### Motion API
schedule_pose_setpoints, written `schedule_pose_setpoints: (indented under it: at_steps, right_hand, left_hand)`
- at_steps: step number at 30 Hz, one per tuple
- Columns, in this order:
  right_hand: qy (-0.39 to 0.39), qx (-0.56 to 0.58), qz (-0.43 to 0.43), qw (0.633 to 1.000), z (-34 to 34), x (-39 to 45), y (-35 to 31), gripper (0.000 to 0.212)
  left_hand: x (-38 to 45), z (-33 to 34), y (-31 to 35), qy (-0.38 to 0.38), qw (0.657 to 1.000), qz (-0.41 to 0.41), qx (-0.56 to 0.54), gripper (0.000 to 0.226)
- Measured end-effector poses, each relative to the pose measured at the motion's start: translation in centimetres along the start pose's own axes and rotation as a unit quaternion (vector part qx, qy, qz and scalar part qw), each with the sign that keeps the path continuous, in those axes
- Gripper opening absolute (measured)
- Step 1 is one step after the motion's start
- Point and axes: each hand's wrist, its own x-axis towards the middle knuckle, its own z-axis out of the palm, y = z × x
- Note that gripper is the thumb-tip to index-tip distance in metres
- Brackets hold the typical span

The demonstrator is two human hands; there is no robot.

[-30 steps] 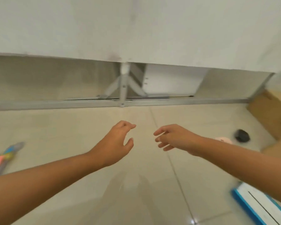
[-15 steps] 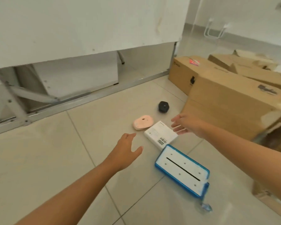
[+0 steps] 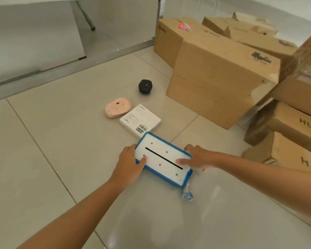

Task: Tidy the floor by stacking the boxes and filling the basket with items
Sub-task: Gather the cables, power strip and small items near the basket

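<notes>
Left hand (image 3: 128, 163): laid on blue tray's (image 3: 163, 161) left edge, thumb on top.
Right hand (image 3: 197, 157): gripping its right edge.
Tray: flat on floor (image 3: 61, 141).

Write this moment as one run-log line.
left hand: grips blue-rimmed tray left edge | right hand: grips right edge | tray: on floor

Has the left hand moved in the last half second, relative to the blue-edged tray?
Yes. The left hand has gone right to the blue-edged tray and now grips its left edge; before, it hovered clear of it.
</notes>
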Motion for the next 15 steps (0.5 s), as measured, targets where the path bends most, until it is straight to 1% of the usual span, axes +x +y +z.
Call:
schedule_pose_setpoints:
  at_steps: [2,4,5,8,9,11,12,15]
  right_hand:
    - [0.003,0.055,0.006,0.998,1.1,-0.5,0.9,0.077]
    - [-0.012,0.145,0.020,0.989,2.1,-0.9,1.1,0.073]
    - [-0.019,0.200,0.026,0.979,2.4,-1.2,1.0,0.071]
    - [-0.030,0.363,0.044,0.930,2.9,-1.7,0.5,0.064]
    - [-0.028,0.388,0.047,0.920,2.9,-1.9,0.4,0.059]
    - [-0.019,0.405,0.035,0.913,2.8,-2.3,0.2,0.048]
    - [-0.012,0.403,0.020,0.915,2.7,-2.5,0.0,0.046]
    - [0.013,0.392,-0.038,0.919,2.0,-3.2,-1.6,0.050]
  left_hand:
    - [0.0,0.3,0.3,0.017,1.000,-0.014,-0.008,0.047]
    - [0.1,0.4,0.7,0.021,0.999,-0.028,-0.018,0.045]
    - [0.1,0.3,0.9,0.021,0.999,-0.033,-0.025,0.044]
    - [-0.1,0.0,1.6,0.016,0.995,-0.058,-0.077,0.036]
    - [-0.1,-0.2,1.8,0.014,0.992,-0.073,-0.106,0.033]
    - [-0.4,-0.6,2.0,0.023,0.979,-0.104,-0.171,0.028]
    - [-0.6,-0.8,2.1,0.037,0.973,-0.116,-0.196,0.028]
    - [-0.7,-2.0,2.3,0.113,0.950,-0.149,-0.251,0.036]
